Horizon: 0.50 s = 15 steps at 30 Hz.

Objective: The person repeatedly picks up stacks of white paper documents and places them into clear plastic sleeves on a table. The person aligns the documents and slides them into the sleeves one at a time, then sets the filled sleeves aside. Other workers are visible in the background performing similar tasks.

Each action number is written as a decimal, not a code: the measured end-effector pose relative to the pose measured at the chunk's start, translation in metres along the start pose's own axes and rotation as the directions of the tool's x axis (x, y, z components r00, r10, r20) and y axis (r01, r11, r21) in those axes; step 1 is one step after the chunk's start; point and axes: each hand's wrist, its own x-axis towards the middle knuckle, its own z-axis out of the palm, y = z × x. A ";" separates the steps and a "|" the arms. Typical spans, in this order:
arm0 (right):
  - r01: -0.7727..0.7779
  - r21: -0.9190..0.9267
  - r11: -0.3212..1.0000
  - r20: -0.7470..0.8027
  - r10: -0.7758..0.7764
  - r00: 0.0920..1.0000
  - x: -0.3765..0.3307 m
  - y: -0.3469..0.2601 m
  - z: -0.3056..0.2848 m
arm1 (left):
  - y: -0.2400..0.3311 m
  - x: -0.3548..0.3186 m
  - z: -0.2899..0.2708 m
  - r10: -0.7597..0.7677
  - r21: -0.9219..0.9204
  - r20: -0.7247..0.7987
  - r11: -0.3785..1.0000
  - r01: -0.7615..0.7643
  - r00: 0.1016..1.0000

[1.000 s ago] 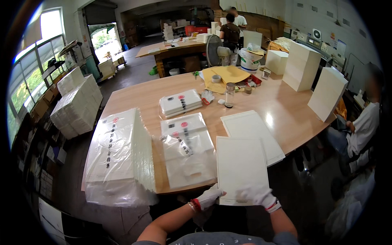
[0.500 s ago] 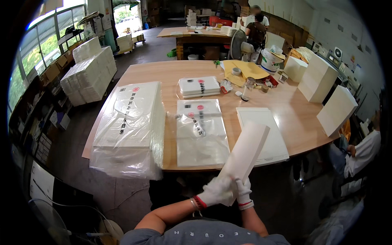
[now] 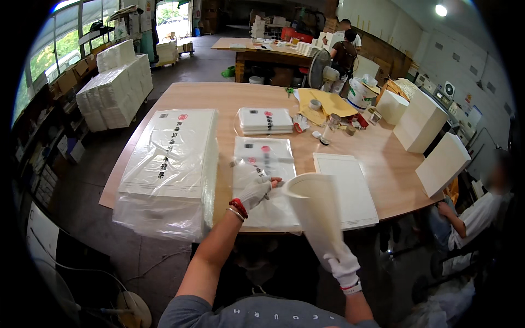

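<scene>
Item 1: white sheet [image 3: 314, 210], curled into an open tube, held upright-tilted over the near edge of the wooden surface [image 3: 229, 98]. Its open top rim sits level with the left hand; its lower end is in the right hand.

Item 2: right hand [image 3: 343, 267], white-gloved, red-banded cuff, below the surface edge. Fingers clamped around the lower end of the curled sheet.

Item 3: left hand [image 3: 256, 191], white-gloved, red wristband, reaching over the surface. Fingers lightly curled, tips touching the top rim of the curled sheet; the hand lies above a flat clear-wrapped packet [image 3: 265, 183].

Item 4: flat white stack [image 3: 350, 191], just right of the packet, at the near edge, partly behind the curled sheet.

Item 5: large plastic-bagged bundle of white sheets [image 3: 169, 164], left of the packet, its loose bag hanging over the near edge.

Item 6: smaller wrapped stack [image 3: 265, 120], beyond the packet, mid-surface.

Item 7: yellow envelopes [image 3: 325, 104], tape roll and small containers, far right of the surface.

Item 8: upright white boxes [image 3: 424, 128], right edge.

Item 9: seated person [image 3: 481, 213] at the right; another person [image 3: 344, 54] at a far table.
</scene>
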 end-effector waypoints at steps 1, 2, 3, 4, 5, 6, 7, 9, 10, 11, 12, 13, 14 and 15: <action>-0.041 -0.045 0.998 0.098 0.045 0.994 0.008 -0.009 0.006 | -0.001 0.004 -0.001 0.001 0.015 -0.019 1.000 -0.001 1.000; -0.076 -0.093 0.993 0.194 0.092 0.977 0.014 -0.014 0.009 | -0.003 0.009 -0.003 0.004 0.031 -0.039 1.000 -0.002 0.999; -0.097 -0.109 0.989 0.296 0.126 0.947 0.017 -0.005 0.019 | -0.015 0.015 0.010 0.091 0.066 -0.084 0.994 -0.086 0.992; -0.133 -0.192 0.972 0.396 0.201 0.896 0.027 -0.003 0.029 | -0.026 0.011 0.028 0.337 0.331 -0.040 0.893 -0.305 0.941; -0.161 -0.274 0.948 0.482 0.281 0.830 0.039 0.000 0.041 | -0.036 0.003 0.051 0.540 0.557 0.070 0.676 -0.482 0.839; -0.178 -0.359 0.916 0.553 0.363 0.750 0.047 0.006 0.056 | -0.027 -0.016 0.079 0.365 0.723 0.209 0.567 -0.395 0.907; -0.143 -0.433 0.890 0.624 0.410 0.665 0.050 0.022 0.073 | -0.010 -0.035 0.111 0.157 0.845 0.309 0.406 -0.347 0.938; -0.131 -0.219 0.967 0.639 0.243 0.729 0.048 0.072 0.111 | -0.018 -0.033 0.123 0.126 0.876 0.221 0.411 -0.253 0.967; -0.202 -0.216 0.955 0.561 0.290 0.775 0.072 0.035 0.095 | -0.053 -0.022 0.095 0.265 0.833 0.231 0.443 -0.331 0.936; -0.332 -0.208 0.920 0.485 0.391 0.782 0.075 0.037 0.103 | -0.067 -0.013 0.076 0.337 0.829 0.200 0.442 -0.343 0.920; -0.461 -0.182 0.869 0.412 0.493 0.766 0.076 0.043 0.114 | -0.075 -0.009 0.057 0.400 0.825 0.169 0.443 -0.351 0.901; -0.525 -0.152 0.838 0.298 0.545 0.784 0.087 0.032 0.107 | -0.073 -0.013 0.042 0.414 0.850 0.132 0.420 -0.318 0.901; -0.493 -0.177 0.852 0.203 0.522 0.828 0.088 0.040 0.121 | -0.071 -0.018 0.031 0.429 0.872 0.100 0.397 -0.287 0.898; -0.462 -0.207 0.862 0.115 0.490 0.864 0.087 0.055 0.148 | -0.081 -0.019 0.021 0.364 0.911 0.178 0.290 -0.293 0.914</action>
